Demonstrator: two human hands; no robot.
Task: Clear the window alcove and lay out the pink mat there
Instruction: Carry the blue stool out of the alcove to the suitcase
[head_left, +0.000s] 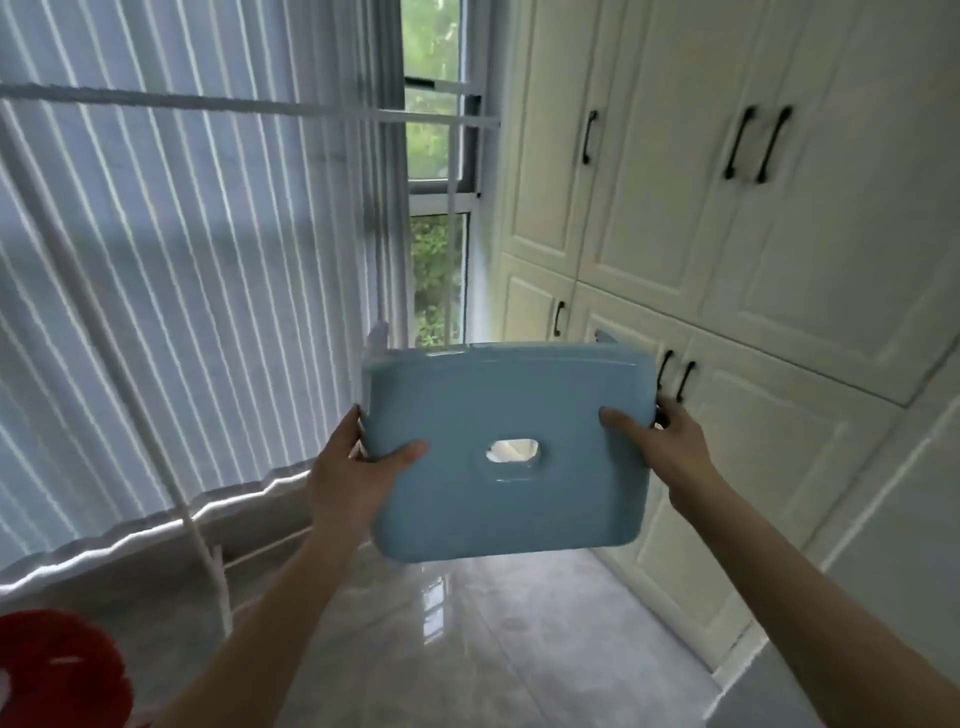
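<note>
Home: white wardrobe doors (727, 208), window blinds (182, 286).

One blue stool (511, 441), two hands (358, 467).

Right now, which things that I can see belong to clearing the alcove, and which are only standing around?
Part of the job:
- blue plastic stool, held up off the floor
- left hand and right hand, one gripping each side of it
- alcove floor

Just standing around:
- red object, lower left
- curtain
- white cupboards

The pink mat is not in view.
</note>
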